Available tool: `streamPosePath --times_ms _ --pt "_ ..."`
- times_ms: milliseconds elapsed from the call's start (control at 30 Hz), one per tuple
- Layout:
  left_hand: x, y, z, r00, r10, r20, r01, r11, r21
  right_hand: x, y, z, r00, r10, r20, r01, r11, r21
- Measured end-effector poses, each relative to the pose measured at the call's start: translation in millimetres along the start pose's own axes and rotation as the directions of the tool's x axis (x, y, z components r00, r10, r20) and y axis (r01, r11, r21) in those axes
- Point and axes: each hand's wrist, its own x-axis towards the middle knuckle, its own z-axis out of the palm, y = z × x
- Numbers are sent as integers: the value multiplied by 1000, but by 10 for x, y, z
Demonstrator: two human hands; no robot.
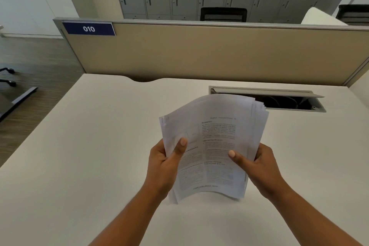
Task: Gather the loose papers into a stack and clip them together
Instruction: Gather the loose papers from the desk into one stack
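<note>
A stack of printed white papers (pixel 213 132) stands upright above the white desk (pixel 79 156), its bottom edge near or on the surface. The sheets bow backward at the top and their right edges are fanned out unevenly. My left hand (pixel 165 164) grips the stack's left edge, thumb on the front page. My right hand (pixel 257 166) grips the right edge, thumb also on the front. No clip is visible anywhere in view.
An open cable hatch (pixel 279 100) with dark wires sits in the desk just behind the papers. A beige partition (pixel 199 56) labelled 010 closes off the far edge. Grey lockers and a black chair stand beyond it. Floor and chair legs lie to the left.
</note>
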Motion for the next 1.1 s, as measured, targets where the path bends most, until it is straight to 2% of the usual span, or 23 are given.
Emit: streamPosePath --times_ms 233,367,500,633,800,900,1000,1100 --pt "68 297 -24 981 191 20 -189 980 -57 122 -324 -35 992 -122 -27 123 991 50" --pt "61 365 31 965 255 -58 -257 966 -29 143 -521 6 983 -167 -75 174 980 93" --pt "28 357 29 937 338 -84 -337 941 23 130 -612 47 980 -132 -147 152 979 134" --pt "4 301 16 928 360 -94 -363 932 -15 67 -670 48 984 -73 -160 97 984 148" --pt "-36 296 29 926 370 -79 -374 927 -38 57 -740 29 991 -39 -130 56 990 129" --pt "-17 281 28 931 364 -17 -365 929 -60 42 -671 24 992 -30 -125 48 989 137" --pt "12 237 -34 927 374 34 -369 924 -96 39 -530 -27 993 -112 -35 116 973 198" --pt "-3 138 -118 918 386 92 -394 915 86 14 -313 -106 986 -128 108 96 961 259"
